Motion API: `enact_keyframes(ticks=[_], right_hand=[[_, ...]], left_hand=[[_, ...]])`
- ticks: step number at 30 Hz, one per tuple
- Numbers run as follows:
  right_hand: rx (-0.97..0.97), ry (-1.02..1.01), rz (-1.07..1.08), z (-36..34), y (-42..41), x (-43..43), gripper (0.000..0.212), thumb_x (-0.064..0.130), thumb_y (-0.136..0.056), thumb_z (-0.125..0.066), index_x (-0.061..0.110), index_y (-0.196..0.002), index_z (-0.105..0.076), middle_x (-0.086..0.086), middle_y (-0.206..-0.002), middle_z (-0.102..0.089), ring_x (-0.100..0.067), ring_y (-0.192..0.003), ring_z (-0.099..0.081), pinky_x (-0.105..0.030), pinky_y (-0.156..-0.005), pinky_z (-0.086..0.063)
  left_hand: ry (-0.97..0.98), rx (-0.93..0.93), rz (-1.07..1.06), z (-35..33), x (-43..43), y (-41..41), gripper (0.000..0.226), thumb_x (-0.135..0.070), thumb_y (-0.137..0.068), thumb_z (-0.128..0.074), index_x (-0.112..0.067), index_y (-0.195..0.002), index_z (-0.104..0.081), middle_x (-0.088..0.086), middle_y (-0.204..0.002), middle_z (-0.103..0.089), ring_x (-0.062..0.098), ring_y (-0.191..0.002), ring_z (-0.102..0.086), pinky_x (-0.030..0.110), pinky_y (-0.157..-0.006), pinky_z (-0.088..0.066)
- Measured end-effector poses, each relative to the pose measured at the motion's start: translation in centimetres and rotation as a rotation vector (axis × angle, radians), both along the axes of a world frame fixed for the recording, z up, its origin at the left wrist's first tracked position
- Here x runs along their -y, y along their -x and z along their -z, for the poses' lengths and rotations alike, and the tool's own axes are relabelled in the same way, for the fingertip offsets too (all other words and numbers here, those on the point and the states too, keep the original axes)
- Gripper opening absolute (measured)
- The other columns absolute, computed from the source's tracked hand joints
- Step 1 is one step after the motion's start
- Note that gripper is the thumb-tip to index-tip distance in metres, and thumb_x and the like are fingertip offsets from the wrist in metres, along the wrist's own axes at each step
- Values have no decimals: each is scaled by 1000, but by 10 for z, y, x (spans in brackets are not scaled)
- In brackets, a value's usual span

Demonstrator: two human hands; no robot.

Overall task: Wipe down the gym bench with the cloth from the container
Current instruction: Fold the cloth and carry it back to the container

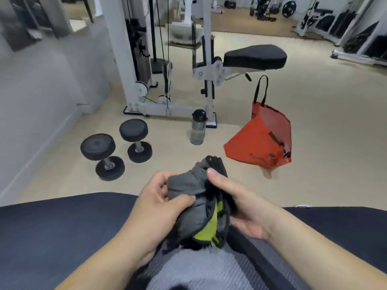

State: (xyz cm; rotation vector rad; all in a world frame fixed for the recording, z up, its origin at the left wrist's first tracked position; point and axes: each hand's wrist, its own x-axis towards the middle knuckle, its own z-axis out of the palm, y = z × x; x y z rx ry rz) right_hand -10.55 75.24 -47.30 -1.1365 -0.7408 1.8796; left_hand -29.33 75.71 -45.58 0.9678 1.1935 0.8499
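A grey cloth point(188, 185) with black and lime-green parts is bunched between both hands, just above the dark blue padded bench point(52, 233) that fills the bottom of the view. My left hand point(161, 201) grips the cloth's left side with thumb and fingers. On the right side my right hand point(236, 204) holds it, thumb on top. A red tote bag point(259, 141) with black handles stands open on the floor beyond the cloth, to the right.
Two black dumbbells point(117, 147) lie on the beige floor at left. A clear bottle point(198, 130) with a black cap stands by the base of a white cable machine point(167, 105). The machine's black padded seat point(255, 56) juts out behind the bag. A wall runs along the left.
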Motion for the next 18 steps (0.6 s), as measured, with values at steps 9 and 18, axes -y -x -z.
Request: enact_keyframes(ticks=[9,18], right_hand=[[102,44,166,-190,-61,32,38,10,-95,-71,0,-131,-68,-23,-128,-72,-37,-120,-70,-36,-89,-61],[96,183,587,-440,-189,170,35,32,-105,-52,15,-131,-69,-9,-126,-76,-25,-120,-71,-46,-109,-50]], left_hand=[[82,-8,85,-219,-4,-45,42,15,-85,-69,-13,-115,-63,8,-104,-81,20,-93,-77,37,-81,-65],[295,6,533,-445,67,-202,32,-30,-84,-81,-3,-101,-79,25,-103,-78,28,-89,-76,38,-82,-55]])
